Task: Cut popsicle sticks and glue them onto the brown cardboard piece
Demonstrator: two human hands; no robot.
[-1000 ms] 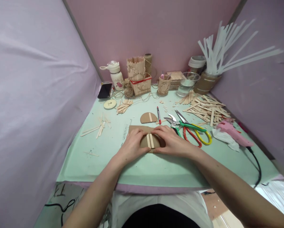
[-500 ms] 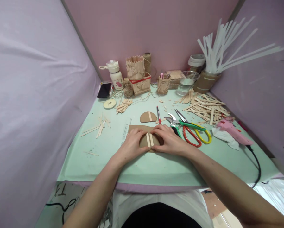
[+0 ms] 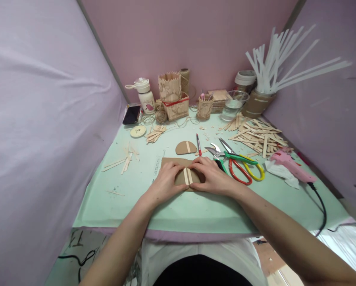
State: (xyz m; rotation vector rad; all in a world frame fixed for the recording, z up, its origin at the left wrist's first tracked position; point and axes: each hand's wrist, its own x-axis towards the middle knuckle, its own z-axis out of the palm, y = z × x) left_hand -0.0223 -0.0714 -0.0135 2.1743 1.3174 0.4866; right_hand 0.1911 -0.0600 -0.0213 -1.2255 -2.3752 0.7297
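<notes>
A rounded cardboard piece (image 3: 179,178) lies under my fingers near the front middle of the table. Two pale wooden strips (image 3: 185,176) run side by side across it, with a narrow gap between them. My left hand (image 3: 165,182) is closed on its left side, thumb low and fingertips high beside the strips. From the other side, my right hand (image 3: 213,177) grips it in the same way. Beneath is a larger cardboard sheet (image 3: 167,160), partly covered by my hands. Just beyond lies a half-round cardboard piece (image 3: 180,148) with one strip across it.
A red marker (image 3: 198,143), green-handled pruners (image 3: 218,155) and scissors (image 3: 240,174) lie right of my hands. Farther right are a pink glue gun (image 3: 292,165) and a pile of wooden sticks (image 3: 259,135). A water bowl (image 3: 233,109) and a bottle (image 3: 146,100) stand behind.
The view has shifted very slightly. Both hands keep their hold on the cardboard piece, and nothing on the table has visibly moved.
</notes>
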